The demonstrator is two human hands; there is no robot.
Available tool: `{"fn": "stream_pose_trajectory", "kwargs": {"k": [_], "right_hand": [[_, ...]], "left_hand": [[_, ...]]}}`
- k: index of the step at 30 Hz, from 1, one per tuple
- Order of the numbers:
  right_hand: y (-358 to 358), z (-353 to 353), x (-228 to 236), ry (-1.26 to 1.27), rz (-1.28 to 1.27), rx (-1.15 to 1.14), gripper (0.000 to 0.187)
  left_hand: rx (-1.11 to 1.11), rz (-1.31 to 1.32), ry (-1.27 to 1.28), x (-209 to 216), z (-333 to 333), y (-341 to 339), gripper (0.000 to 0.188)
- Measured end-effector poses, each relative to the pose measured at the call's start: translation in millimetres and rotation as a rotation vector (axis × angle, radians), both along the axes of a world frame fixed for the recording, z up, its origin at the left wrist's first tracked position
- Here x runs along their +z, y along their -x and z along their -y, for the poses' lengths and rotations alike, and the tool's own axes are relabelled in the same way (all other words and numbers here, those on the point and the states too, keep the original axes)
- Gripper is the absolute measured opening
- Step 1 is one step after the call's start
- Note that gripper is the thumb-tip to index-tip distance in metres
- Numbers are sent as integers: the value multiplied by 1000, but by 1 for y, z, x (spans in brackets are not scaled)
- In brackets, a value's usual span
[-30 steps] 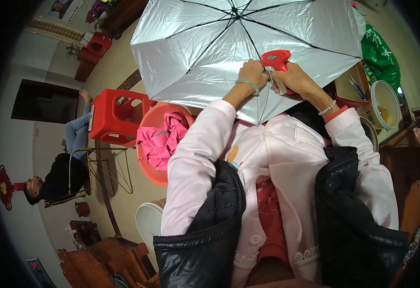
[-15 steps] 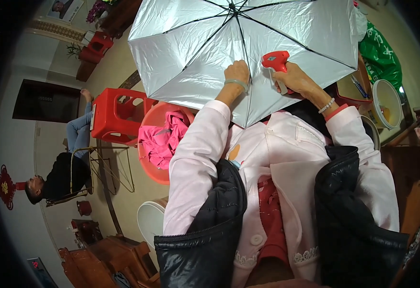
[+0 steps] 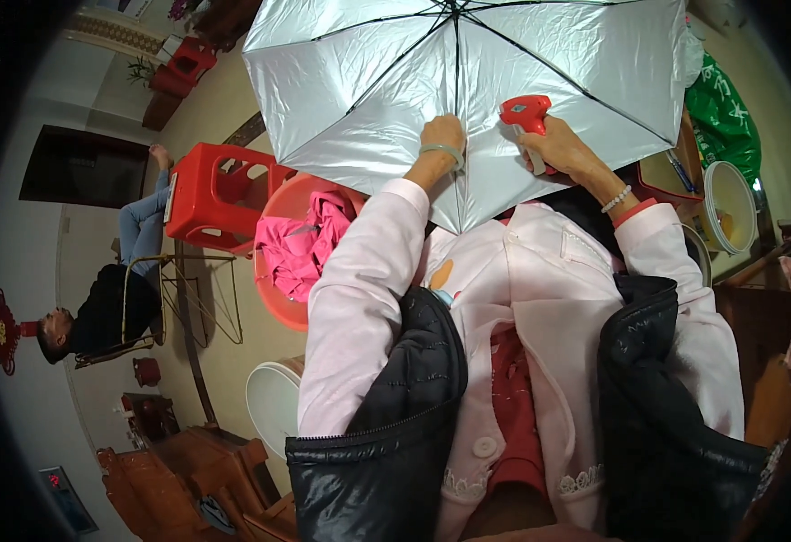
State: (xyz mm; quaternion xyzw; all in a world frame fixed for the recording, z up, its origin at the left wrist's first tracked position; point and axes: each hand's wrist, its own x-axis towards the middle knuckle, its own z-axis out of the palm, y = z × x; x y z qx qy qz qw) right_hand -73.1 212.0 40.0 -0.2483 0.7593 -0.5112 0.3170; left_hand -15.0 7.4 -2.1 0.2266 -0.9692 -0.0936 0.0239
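Open silver umbrella (image 3: 368, 81), seen from the inside with black ribs showing, fills the top of the view, canopy spread out in front of the person's chest. Left hand (image 3: 441, 135), green bangle on wrist, is up against the canopy lining by a rib near the lower edge; grip looks curled on the fabric or rib there, fingers hidden behind the knuckles, so can't tell exactly what it pinches. Right hand (image 3: 563, 149) has its grip clamped on a red handheld tool (image 3: 526, 113), pistol-shaped, with the tool's head touching the canopy just right of the centre rib; bead bracelet and red band on that wrist. Hands near each other, apart, one rib between them. Person wears pink jacket under a black padded vest. Left of the umbrella: red plastic stool (image 3: 219, 194) on its side on the floor, orange basin (image 3: 274, 289) holding pink cloth (image 3: 305, 248), white bucket (image 3: 274, 402) below it. Another person sits on a chair (image 3: 165, 307) at far left. Right side: white bowl (image 3: 730, 208), green bag (image 3: 725, 113).
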Motion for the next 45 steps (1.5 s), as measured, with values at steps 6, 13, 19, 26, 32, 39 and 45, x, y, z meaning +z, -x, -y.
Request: {"fn": "stream_pose_trajectory", "kwargs": {"k": [6, 13, 19, 26, 32, 39, 45], "right_hand": [[-8, 3, 12, 34, -3, 7, 21], [-17, 41, 0, 148, 313, -10, 23], [-28, 65, -11, 130, 600, -198, 25], [-36, 59, -12, 45, 670, -134, 25], [-42, 51, -9, 72, 762, -99, 24], [-40, 40, -11, 203, 933, -150, 24], [-33, 36, -23, 288, 1039, -63, 25]], "left_hand": [[89, -29, -488, -6, 35, -15, 23], [441, -157, -1108, 14, 11, -30, 19], [387, -140, -1096, 3, 12, -33, 23], [408, -142, -1108, -1, 10, -32, 23], [421, -135, -1133, 1, 10, -31, 23], [348, -41, -1155, 9, -1, -33, 24], [73, -33, -1021, 1, 2, -34, 19]]}}
